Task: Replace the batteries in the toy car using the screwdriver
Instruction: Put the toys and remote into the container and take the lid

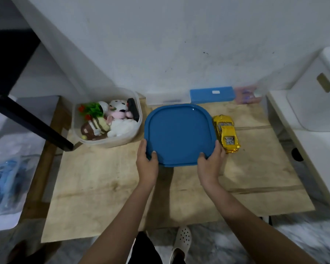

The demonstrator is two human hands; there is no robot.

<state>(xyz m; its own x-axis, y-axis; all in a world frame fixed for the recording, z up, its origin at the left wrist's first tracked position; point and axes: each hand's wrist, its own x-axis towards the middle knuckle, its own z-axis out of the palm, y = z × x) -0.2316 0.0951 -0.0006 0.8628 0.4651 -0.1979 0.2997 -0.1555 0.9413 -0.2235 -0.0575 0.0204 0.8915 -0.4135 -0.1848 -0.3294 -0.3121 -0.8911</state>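
The left hand (147,158) and right hand (211,160) each clasp a near corner of the smooth, rounded-square blue lid (178,134), thumbs on top. Just beside the lid's right edge lies the glossy yellow toy car (225,132); at its left stands a translucent plastic tub (120,142) of plush toys. Bare pale wooden table (95,178) lies open toward the near edge.

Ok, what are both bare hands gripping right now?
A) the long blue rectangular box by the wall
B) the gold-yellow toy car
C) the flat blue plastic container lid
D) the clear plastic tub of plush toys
C: the left hand and right hand each clasp a near corner of the flat blue plastic lid, while the gold-yellow toy car lies untouched beside it.
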